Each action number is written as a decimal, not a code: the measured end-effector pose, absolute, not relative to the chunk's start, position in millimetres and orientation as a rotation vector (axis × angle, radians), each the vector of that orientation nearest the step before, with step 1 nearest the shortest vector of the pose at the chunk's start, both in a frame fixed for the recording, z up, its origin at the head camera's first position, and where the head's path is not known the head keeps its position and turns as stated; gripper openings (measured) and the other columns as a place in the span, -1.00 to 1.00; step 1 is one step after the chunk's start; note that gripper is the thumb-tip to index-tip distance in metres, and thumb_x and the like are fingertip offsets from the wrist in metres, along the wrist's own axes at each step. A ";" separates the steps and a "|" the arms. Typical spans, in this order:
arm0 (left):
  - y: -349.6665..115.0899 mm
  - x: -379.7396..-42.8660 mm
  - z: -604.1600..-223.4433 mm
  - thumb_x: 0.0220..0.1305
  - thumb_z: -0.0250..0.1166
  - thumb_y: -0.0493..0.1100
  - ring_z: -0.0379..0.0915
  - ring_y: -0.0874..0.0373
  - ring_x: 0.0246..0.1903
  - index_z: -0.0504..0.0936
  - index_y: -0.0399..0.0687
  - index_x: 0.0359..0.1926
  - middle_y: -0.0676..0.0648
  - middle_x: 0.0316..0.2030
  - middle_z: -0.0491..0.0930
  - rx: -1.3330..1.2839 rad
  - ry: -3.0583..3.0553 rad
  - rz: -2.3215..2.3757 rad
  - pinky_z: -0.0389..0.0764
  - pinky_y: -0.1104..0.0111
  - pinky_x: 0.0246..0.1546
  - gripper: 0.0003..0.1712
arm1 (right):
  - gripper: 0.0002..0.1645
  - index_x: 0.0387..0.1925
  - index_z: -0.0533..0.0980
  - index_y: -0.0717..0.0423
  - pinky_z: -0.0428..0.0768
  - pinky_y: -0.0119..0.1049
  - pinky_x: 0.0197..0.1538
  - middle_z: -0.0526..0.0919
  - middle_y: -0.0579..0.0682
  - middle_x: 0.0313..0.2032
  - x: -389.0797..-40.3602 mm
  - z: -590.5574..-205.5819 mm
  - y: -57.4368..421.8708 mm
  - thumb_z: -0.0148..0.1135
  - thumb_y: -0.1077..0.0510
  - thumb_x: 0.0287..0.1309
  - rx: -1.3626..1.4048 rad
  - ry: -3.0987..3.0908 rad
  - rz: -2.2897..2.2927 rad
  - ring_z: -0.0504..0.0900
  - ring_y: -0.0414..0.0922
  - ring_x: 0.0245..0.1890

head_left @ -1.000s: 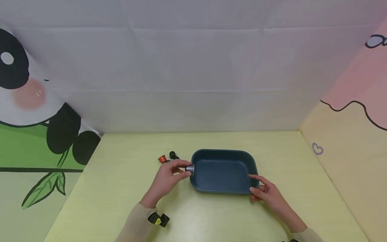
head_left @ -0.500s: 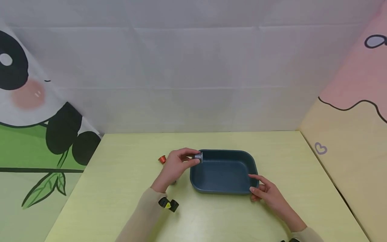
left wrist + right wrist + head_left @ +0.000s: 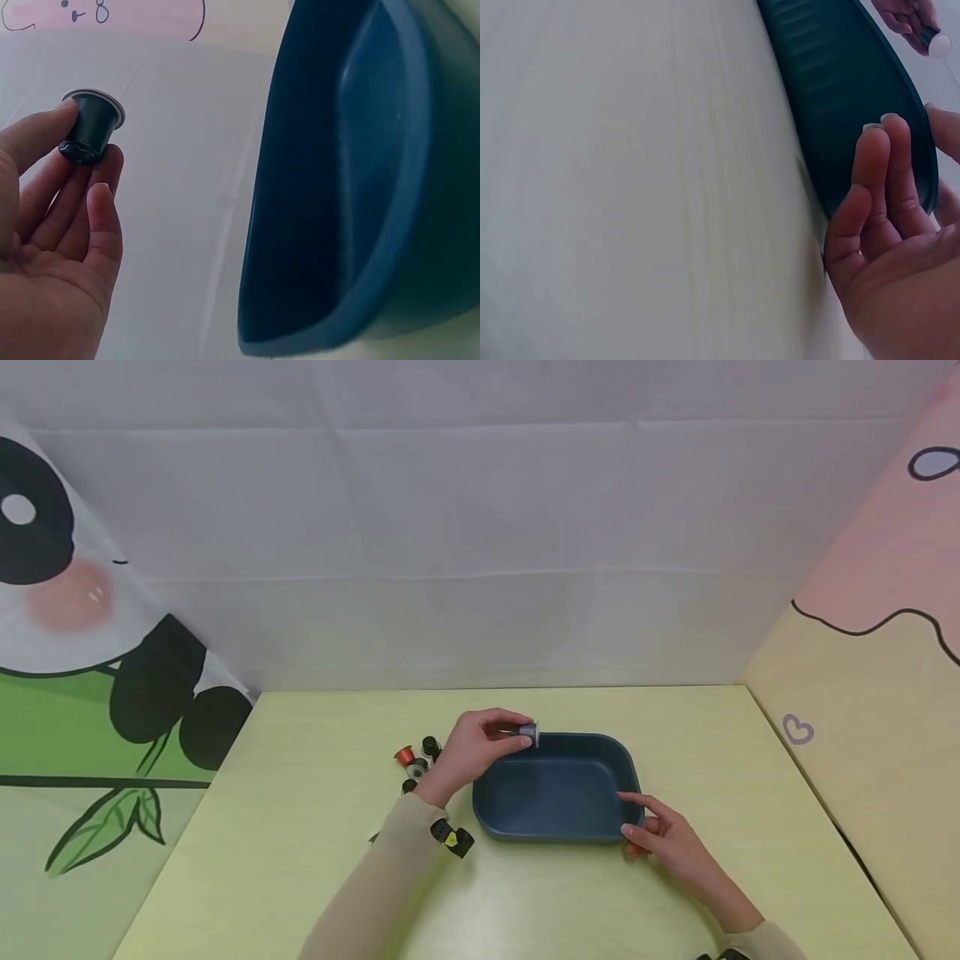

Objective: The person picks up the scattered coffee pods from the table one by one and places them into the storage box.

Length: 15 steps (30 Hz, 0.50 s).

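My left hand [image 3: 471, 750] pinches a dark coffee capsule [image 3: 91, 126] with a silvery rim between thumb and fingers. In the head view, it is over the back rim of a deep blue rectangular tray [image 3: 555, 797]; the left wrist view shows the capsule apart from the tray. My right hand [image 3: 671, 843] grips the tray's front right corner, index finger over the rim and thumb at the near side. Its other fingers lie along the outer wall in the right wrist view. The tray's back left corner is hidden by my left hand.
Left of the tray lie a red capsule [image 3: 405, 756] and several dark capsules [image 3: 417, 768], partly hidden by my left forearm. A pale yellow tabletop [image 3: 540, 902] carries everything. A white cloth wall [image 3: 480, 635] rises behind, with printed panels on both sides.
My left hand has carried the capsule from the tray's left edge rightward and back to its rear rim. The capsules on the left are more exposed. My right hand and the tray stay put.
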<state>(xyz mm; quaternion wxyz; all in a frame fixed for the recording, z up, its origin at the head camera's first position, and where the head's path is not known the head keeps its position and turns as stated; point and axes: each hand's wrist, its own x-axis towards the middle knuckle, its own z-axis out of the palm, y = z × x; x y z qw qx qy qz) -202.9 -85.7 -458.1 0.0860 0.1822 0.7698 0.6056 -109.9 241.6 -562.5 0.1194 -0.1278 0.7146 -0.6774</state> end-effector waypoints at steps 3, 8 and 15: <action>-76.8 -209.3 -460.1 0.24 0.44 -0.17 0.68 0.15 -0.13 0.73 0.04 0.02 0.02 -0.06 0.68 0.589 2.305 1.782 0.64 0.27 -0.06 -0.69 | -0.34 0.36 0.23 0.42 0.70 -0.22 -0.26 0.63 0.10 -0.52 -110.1 -561.7 241.4 0.24 0.27 0.34 -0.357 2.088 -1.983 0.71 0.00 -0.48; -61.3 -217.2 -464.7 0.24 0.44 -0.18 0.68 0.19 -0.18 0.73 -0.01 0.02 0.03 -0.07 0.69 0.673 2.337 1.727 0.65 0.32 -0.12 -0.69 | -0.39 0.35 0.31 0.30 0.70 -0.22 -0.27 0.64 0.11 -0.51 -109.7 -559.6 240.6 0.23 0.28 0.34 -0.368 2.077 -1.999 0.71 -0.02 -0.48; -42.1 -226.7 -469.1 0.23 0.45 -0.20 0.68 0.20 -0.22 0.72 -0.07 0.03 -0.02 -0.08 0.71 0.740 2.332 1.647 0.66 0.36 -0.16 -0.67 | -0.38 0.35 0.29 0.33 0.69 -0.25 -0.27 0.62 0.11 -0.53 -108.9 -558.9 240.1 0.24 0.28 0.33 -0.364 2.088 -1.982 0.70 -0.04 -0.50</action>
